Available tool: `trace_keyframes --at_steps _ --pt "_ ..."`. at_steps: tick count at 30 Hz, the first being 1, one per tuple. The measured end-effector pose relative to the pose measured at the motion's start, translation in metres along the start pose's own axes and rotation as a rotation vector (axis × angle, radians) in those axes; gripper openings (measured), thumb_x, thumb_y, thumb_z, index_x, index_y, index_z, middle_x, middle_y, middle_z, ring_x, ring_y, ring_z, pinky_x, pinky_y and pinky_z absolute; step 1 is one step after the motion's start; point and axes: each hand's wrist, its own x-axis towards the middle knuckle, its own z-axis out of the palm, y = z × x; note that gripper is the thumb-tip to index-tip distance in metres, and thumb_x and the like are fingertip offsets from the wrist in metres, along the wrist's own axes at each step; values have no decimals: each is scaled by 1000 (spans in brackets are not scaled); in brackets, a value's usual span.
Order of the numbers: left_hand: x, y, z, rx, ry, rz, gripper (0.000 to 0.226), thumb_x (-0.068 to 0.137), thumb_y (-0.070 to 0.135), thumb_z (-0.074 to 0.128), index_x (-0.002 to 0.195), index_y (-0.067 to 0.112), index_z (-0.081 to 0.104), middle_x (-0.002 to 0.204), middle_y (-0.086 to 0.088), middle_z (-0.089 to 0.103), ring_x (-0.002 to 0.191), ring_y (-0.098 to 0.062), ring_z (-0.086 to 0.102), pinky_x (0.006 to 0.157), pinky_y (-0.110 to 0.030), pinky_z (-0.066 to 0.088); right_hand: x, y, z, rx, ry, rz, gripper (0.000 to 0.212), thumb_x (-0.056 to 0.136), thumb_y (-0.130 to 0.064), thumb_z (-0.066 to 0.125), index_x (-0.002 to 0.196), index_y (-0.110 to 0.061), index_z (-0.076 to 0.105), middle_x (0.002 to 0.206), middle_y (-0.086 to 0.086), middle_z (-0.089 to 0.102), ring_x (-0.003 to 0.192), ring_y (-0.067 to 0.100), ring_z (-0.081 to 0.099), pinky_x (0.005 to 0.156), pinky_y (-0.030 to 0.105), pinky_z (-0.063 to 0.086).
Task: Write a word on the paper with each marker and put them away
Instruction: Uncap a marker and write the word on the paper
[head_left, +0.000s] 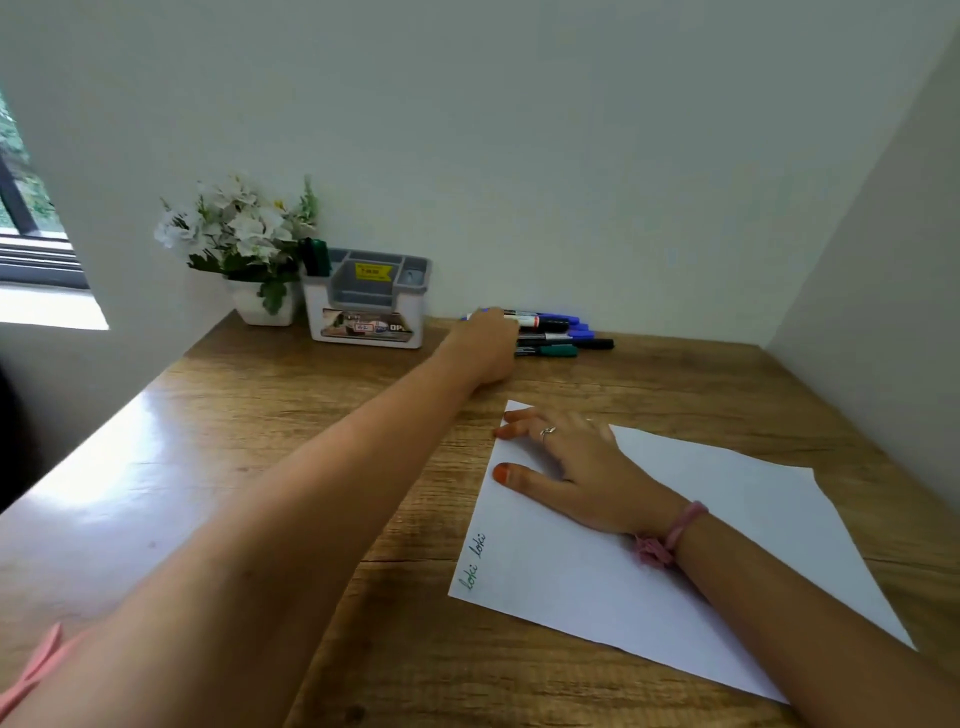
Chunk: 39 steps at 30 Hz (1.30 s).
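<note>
- Reaching across the desk, our left hand (485, 340) curls over the near end of the marker pile (550, 332), apparently closing on one; which marker, we cannot tell.
- Our right hand (566, 467) lies flat, fingers spread, on the paper (727, 545), likely pinning it for writing.
- Two green words already sit along the paper's near edge.
- One green marker (316, 257) stands in the organiser (366, 306), beside the flower pot (265, 306), so most markers remain.

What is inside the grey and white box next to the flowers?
A dark green marker stands in the left end of the organizer box. The other compartments look empty from here, but their bottoms are hidden behind the walls and the yellow sticker.
</note>
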Motion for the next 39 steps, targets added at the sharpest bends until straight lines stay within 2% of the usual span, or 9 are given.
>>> trace_keyframes --at_steps 6,13,18,23,27,31,34,37,39 --pt "-3 -2 6 34 -25 15 32 94 20 45 121 8 56 121 -13 55 106 -26 55 90 -38 50 1 1 1 -10 18 -8 47 89 -57 45 131 -35 44 146 -13 35 132 6 27 101 31 15" --pt "-47 -2 -25 -678 283 -30 26 84 16 65 109 13 62 101 -4 66 82 -7 60 71 -10 46 -2 -3 -3 86 42 -9 47 85 -56 53 125 -33 48 132 -14 50 122 5 42 109 42 28" --pt "-86 2 -67 -1033 375 -24 26 80 16 73 104 13 64 89 7 68 77 4 65 73 -11 51 -3 -10 -11 197 232 -29 41 77 -52 66 109 -32 49 102 -14 60 91 0 57 91 35 46" --pt "-111 21 -80 -1191 201 24 20 78 18 74 97 19 69 90 4 71 80 -6 69 72 -19 55 -1 -22 -17 665 319 12 33 78 -52 64 102 -29 62 73 5 60 65 6 53 63 22 45" --pt "-115 34 -76 -1355 -11 16 20 79 14 73 98 16 68 89 -1 73 82 -12 70 71 -24 56 -4 -26 -20 786 289 -15 30 76 -42 56 84 -16 68 58 -12 60 56 0 51 56 13 42" --pt "-117 33 -71 -1305 -185 74 18 86 19 64 104 23 62 95 8 70 87 -4 67 73 -16 53 -5 -20 -23 867 389 21 22 82 -33 54 78 -15 65 58 -11 61 53 3 47 56 19 40" --pt "-122 31 -70 -1057 -343 103 18 95 30 49 101 19 62 93 6 66 85 -8 65 80 -23 54 -4 -15 -28 933 475 45 21 86 -30 53 88 -14 65 67 -7 64 62 8 52 61 24 40" --pt "-125 38 -68 -909 -318 74 26 99 32 39 90 13 54 77 3 50 69 -6 51 72 -27 54 -3 -14 -29 993 470 54 33 80 -40 58 96 -13 68 89 8 68 85 21 63 77 32 49" --pt "-127 47 -66 -871 -228 69 24 101 32 35 85 21 48 74 7 43 65 -3 46 63 -17 47 -3 -16 -28 1103 480 47 39 74 -44 61 96 -12 68 95 8 71 93 25 66 86 37 54"
